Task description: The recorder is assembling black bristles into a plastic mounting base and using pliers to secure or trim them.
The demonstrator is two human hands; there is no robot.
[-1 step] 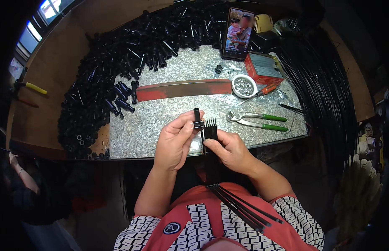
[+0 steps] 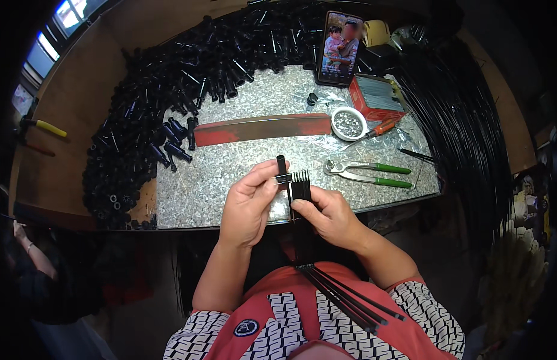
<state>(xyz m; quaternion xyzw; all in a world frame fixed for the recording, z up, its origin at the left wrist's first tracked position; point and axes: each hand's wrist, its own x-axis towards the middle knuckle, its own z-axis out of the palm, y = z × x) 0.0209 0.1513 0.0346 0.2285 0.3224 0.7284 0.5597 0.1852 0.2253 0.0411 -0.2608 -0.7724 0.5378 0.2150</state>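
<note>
At the table's near edge, my left hand (image 2: 248, 207) is closed with thumb and fingertips pinched on a small black tubular fitting (image 2: 281, 162), which stands upright. A thin shiny wire (image 2: 278, 182) shows at those fingertips. My right hand (image 2: 330, 217) grips a flat bundle of thin black ribs (image 2: 301, 191), its thumb across the front. Their pale tips point up like comb teeth, right beside the fitting. Below, the ribs hang toward my lap, where thicker black ends fan out to the right. Whether the wire passes through the rib tips is too small to tell.
Green-handled pincers (image 2: 380, 168) lie right of my hands. Behind are a white bowl (image 2: 333, 128) of small metal bits, an orange-handled tool (image 2: 383, 127), a red box (image 2: 380, 111), a phone (image 2: 337, 51) and a red-brown strip (image 2: 260, 128). Black fittings (image 2: 152, 78) pile up left; long black rods (image 2: 464, 114) lie right.
My left fingers have shifted very slightly at the fitting and wire. Otherwise the two frames look the same.
</note>
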